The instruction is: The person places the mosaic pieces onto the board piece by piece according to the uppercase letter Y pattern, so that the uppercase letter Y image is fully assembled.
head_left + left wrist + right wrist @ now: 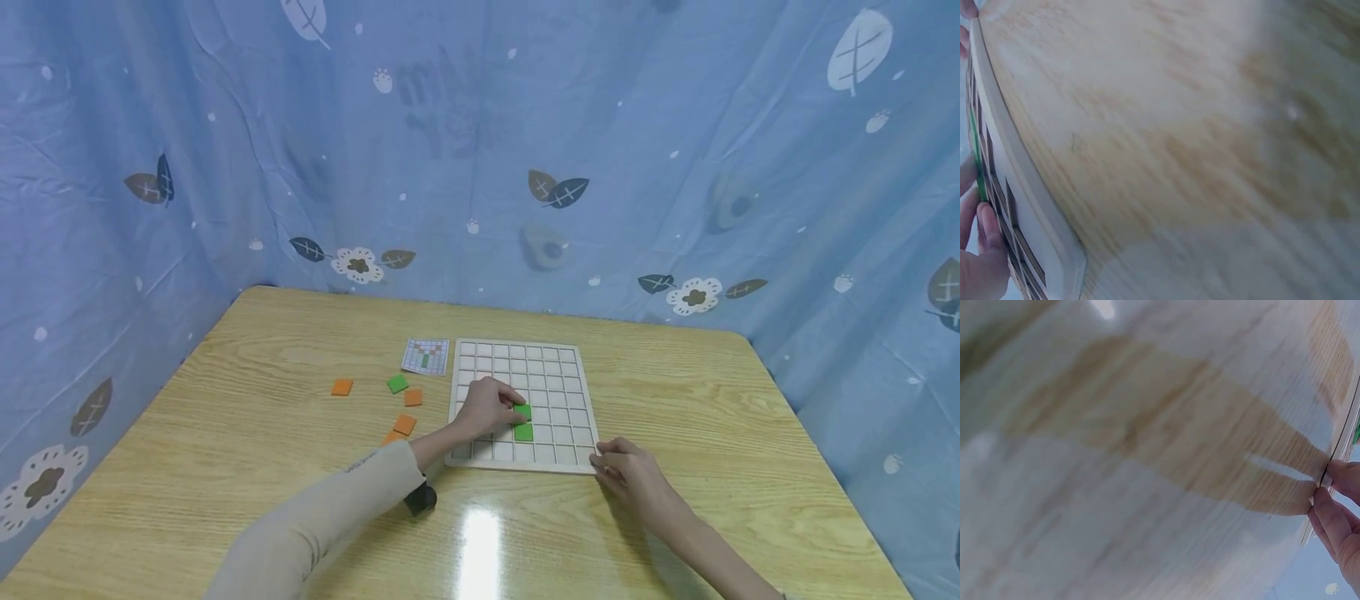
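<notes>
A white gridded board (561, 433) lies on the wooden table. My left hand (486, 410) reaches over it, thumb and fingertips pinching a green square tile (525, 409) at the grid. Just nearer to me, a second green tile (523, 432) sits in a cell. In the left wrist view, the left fingers (990, 228) show at the edge beside a thin green strip. My right hand (633, 483) grips the board's near right corner between thumb and fingers. The right wrist view shows those fingers (1332, 515) at the board's edge.
Left of the board lie a loose green tile (397, 383) and several orange tiles (342, 387), some near my left forearm. A printed pattern card (426, 356) sits by the board's far left corner. A dark object (422, 498) shows under my left sleeve. Blue curtains (480, 167) surround the table.
</notes>
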Demonstrator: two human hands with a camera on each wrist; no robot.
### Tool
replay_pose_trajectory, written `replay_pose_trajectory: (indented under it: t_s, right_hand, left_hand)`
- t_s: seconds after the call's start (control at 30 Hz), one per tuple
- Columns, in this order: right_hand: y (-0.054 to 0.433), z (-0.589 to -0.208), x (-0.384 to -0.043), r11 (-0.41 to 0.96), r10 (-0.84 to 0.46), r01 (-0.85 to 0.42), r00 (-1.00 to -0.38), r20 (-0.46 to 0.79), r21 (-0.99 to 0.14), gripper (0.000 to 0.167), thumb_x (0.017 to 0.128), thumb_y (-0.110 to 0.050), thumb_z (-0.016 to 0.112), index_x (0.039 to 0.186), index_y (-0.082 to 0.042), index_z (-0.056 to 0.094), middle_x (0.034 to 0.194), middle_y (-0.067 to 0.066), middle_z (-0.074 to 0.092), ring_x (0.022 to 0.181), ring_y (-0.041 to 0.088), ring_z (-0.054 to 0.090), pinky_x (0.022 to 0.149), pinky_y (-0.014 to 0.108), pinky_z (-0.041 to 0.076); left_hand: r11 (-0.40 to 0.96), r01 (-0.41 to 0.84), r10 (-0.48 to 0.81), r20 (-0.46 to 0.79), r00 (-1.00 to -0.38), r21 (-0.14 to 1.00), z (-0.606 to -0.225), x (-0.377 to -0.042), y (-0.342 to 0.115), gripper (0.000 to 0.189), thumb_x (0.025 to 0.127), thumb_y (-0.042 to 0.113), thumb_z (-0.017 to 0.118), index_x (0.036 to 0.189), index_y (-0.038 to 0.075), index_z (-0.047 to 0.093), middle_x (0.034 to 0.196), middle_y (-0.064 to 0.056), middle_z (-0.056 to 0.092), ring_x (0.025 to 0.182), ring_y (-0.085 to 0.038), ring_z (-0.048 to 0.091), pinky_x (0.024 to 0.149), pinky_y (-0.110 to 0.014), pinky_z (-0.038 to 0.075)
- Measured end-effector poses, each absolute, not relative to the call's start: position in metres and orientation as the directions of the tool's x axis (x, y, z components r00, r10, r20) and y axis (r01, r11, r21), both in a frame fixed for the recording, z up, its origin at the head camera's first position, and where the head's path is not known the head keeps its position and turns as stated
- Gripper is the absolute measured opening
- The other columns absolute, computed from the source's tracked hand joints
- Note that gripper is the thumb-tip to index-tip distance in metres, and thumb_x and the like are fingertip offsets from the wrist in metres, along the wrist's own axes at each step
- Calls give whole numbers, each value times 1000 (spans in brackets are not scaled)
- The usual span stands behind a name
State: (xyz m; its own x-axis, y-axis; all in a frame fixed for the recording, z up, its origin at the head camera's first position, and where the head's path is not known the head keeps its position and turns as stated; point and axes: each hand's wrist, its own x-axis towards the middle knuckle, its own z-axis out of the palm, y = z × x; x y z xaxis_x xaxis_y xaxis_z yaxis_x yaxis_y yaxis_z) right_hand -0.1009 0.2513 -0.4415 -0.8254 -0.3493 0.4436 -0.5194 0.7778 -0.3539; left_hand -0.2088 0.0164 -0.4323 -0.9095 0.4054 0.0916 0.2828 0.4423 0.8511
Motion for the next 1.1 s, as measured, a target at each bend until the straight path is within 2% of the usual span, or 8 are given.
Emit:
replay_pose_trajectory:
  t_s: [0.23,0.53,0.83,1.0,1.1]
  right_hand:
    - [252,-441,-101,780,-348,-508,-837,423,-364,20,66,13,79,80,0,73,89,19,66,68,23,65,58,16,53]
    - [252,-441,-101,776,-355,-522,-826,439,-355,17,67,12,79,78,0,73,88,19,65,68,22,65,58,16,53]
    - [253,-442,-102,770,-359,-536,-813,459,-346,18,67,13,79,80,2,73,87,19,65,67,23,66,58,16,53]
    - [254,-443,-102,759,-376,-559,-795,476,-334,20,65,13,80,80,2,73,86,19,65,66,22,65,57,16,53]
    - [254,-444,-102,756,-381,-566,-789,482,-329,21,64,14,80,80,2,73,86,18,65,65,22,65,57,17,54]
  left_hand:
    - [397,320,434,131,-891,860,-434,-209,16,19,71,2,83,88,-2,75,80,-12,72,63,-5,56,58,-15,47]
    - [421,338,465,120,-877,841,-437,-213,13,20,73,5,82,91,-1,75,83,-9,72,66,-2,57,63,-14,49]
    - [415,350,483,122,-867,840,-438,-214,11,18,76,6,81,92,0,75,84,-8,72,70,-5,60,65,-14,50]
    - [356,310,505,97,-857,882,-437,-215,-1,13,83,4,73,96,-1,74,89,-9,72,78,-13,65,69,-18,52]
    - [302,300,519,108,-848,905,-433,-218,-13,15,87,-1,67,100,-3,73,95,-15,70,84,-22,66,72,-22,53]
